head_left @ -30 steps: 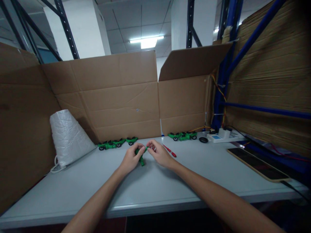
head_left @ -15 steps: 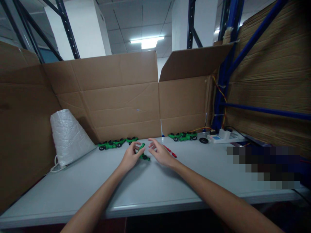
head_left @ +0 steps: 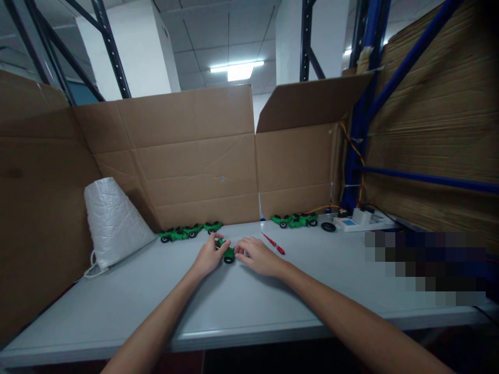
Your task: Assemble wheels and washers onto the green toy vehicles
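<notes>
A small green toy car (head_left: 228, 253) with a black wheel facing me is at the middle of the white table. My left hand (head_left: 208, 255) is closed on its left side, with thumb and fingers around the body. Against the car's right side are the bent fingers of my right hand (head_left: 257, 255), closed at its edge; their exact contact is partly hidden. To the right of that hand lies a red screwdriver (head_left: 276, 244), touched by neither hand.
Several green toy cars stand along the cardboard wall, in a left row (head_left: 187, 231) and a right row (head_left: 295, 221). A black ring (head_left: 328, 227) lies near a white power strip (head_left: 358, 222). A white wrapped bundle (head_left: 113, 226) is at left.
The toy car has turned from tilted up to lower and flatter, its wheel now towards me. My right hand's fingers have come down and in to the car's right side.
</notes>
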